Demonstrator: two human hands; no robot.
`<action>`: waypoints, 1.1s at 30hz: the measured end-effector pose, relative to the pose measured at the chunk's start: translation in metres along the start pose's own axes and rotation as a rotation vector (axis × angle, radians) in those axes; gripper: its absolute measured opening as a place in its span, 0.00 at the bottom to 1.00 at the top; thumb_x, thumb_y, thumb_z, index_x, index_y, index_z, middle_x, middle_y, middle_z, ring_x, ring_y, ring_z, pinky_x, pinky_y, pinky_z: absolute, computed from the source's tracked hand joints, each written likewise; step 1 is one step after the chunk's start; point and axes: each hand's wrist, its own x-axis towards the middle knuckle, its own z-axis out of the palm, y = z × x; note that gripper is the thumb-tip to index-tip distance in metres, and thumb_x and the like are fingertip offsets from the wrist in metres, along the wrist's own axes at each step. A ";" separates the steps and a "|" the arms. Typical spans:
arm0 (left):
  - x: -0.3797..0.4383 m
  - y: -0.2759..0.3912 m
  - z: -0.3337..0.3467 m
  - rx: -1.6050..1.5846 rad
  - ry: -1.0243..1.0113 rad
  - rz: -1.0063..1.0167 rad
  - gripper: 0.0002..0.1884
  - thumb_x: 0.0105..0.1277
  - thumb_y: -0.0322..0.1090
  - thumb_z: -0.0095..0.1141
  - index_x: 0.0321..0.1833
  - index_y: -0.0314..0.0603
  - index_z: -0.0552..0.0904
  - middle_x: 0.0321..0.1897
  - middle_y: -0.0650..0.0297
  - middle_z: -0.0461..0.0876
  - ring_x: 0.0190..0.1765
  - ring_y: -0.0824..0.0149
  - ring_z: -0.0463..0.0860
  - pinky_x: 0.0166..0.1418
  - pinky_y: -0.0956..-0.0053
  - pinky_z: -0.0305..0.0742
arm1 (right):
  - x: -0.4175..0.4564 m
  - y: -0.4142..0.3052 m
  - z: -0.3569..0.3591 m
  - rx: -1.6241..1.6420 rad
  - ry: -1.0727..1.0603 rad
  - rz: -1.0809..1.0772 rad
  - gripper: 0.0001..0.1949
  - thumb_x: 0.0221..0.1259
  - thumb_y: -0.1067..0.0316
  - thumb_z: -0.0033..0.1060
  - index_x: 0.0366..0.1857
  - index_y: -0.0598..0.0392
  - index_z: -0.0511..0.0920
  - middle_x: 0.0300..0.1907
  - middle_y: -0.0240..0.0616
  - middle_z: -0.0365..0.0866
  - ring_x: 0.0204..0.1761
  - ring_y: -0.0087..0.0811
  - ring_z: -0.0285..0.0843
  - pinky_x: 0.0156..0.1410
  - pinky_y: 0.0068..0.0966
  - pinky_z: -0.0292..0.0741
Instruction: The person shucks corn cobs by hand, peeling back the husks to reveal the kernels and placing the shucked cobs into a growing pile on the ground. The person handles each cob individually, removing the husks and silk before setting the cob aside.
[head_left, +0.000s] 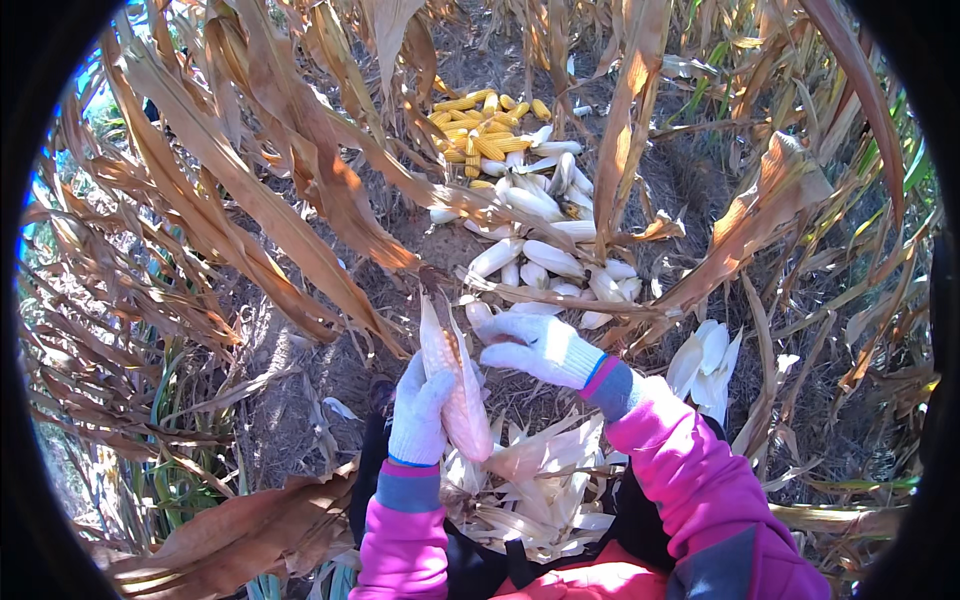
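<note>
My left hand (420, 412), in a white knit glove, grips an ear of corn (463, 409) still in its pale husk. The husk is parted near the tip, and a strip of yellow kernels shows there. Dark dried silk sticks up from the tip. To the right of the ear, my gloved right hand (536, 346) is held apart from it. Its thumb and fingers are spread, with nothing visible between them. Below both hands, a heap of stripped husks (544, 495) lies between my legs.
Ahead on the soil lie several unhusked ears (551, 259), with a pile of bare yellow cobs (480, 124) beyond them. Dry corn leaves (330, 180) arch across the view on the left, and another bent leaf (757, 202) hangs at right. Loose husks (709, 367) lie by my right arm.
</note>
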 end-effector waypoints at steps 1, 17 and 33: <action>0.002 -0.004 0.001 0.031 -0.018 -0.003 0.32 0.65 0.49 0.66 0.63 0.33 0.73 0.44 0.57 0.84 0.43 0.63 0.87 0.51 0.65 0.86 | 0.005 -0.009 -0.003 0.296 0.152 0.041 0.23 0.71 0.55 0.62 0.63 0.57 0.80 0.53 0.36 0.86 0.52 0.30 0.84 0.60 0.29 0.78; -0.003 -0.037 0.015 0.250 -0.090 0.025 0.26 0.66 0.33 0.65 0.65 0.32 0.76 0.52 0.61 0.83 0.51 0.72 0.82 0.55 0.73 0.79 | 0.008 -0.021 0.009 0.469 0.438 0.154 0.12 0.72 0.63 0.58 0.47 0.59 0.84 0.30 0.31 0.83 0.27 0.20 0.76 0.33 0.22 0.75; 0.017 -0.055 0.008 0.402 0.418 0.556 0.17 0.72 0.29 0.61 0.60 0.33 0.76 0.48 0.63 0.80 0.48 0.73 0.77 0.53 0.77 0.75 | 0.019 -0.010 0.087 1.496 0.603 0.089 0.09 0.77 0.66 0.46 0.41 0.58 0.75 0.38 0.40 0.79 0.43 0.36 0.81 0.52 0.37 0.80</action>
